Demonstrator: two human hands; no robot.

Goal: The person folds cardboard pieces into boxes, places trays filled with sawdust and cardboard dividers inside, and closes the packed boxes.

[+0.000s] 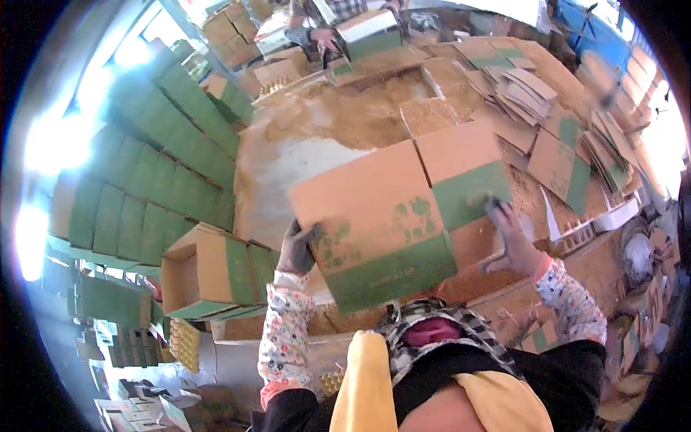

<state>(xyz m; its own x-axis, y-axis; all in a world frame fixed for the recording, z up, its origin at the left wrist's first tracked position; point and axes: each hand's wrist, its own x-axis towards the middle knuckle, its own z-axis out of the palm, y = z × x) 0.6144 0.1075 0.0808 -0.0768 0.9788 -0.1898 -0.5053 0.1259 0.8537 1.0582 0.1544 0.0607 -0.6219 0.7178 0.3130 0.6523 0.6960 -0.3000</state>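
A brown and green cardboard box [371,209] with green printing is tilted up in front of me, its long side and an end panel [464,155] showing. My left hand [295,248], in a dark glove, grips its left edge, the thumb on the front and the other fingers hidden behind. At the right end, my right hand [515,241] has its fingers spread. Its dark-covered fingertips rest at the green band of the end panel, and the thumb is lower, near a brown flap. Whether the box bottom is folded cannot be seen.
Sawdust-like material [338,111] covers much of the work surface. Flattened cartons [554,155] lie piled at right. Green cartons [137,180] are stacked at left, near an open box [198,277] on its side. Across the surface, another person's hand [325,39] is beside a white and green box [371,36].
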